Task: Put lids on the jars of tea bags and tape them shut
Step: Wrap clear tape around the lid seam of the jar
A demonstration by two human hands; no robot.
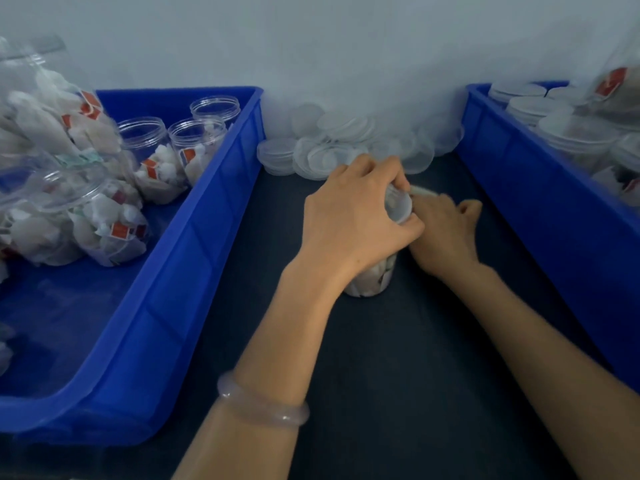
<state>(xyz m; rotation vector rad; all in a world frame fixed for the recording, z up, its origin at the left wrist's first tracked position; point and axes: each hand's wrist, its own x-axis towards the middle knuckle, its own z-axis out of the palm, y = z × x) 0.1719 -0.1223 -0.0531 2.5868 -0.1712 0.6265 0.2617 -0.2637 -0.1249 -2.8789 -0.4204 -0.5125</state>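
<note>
Here, jar (372, 278) upright, left hand (353, 216) gripping lid (401, 206).

A jar (372, 278) stands on the table (398, 375) at the middle, with the left hand (349, 220) gripping its top and the right hand (446, 233) just beside it at 3 o'clock. At 12 o'clock a heap of lids (346, 143) lies against the wall (346, 46). At 9 o'clock the left bin (194, 244) holds filled jars (194, 150). At 3 o'clock the right bin (540, 188) holds lidded jars (575, 140).
</note>
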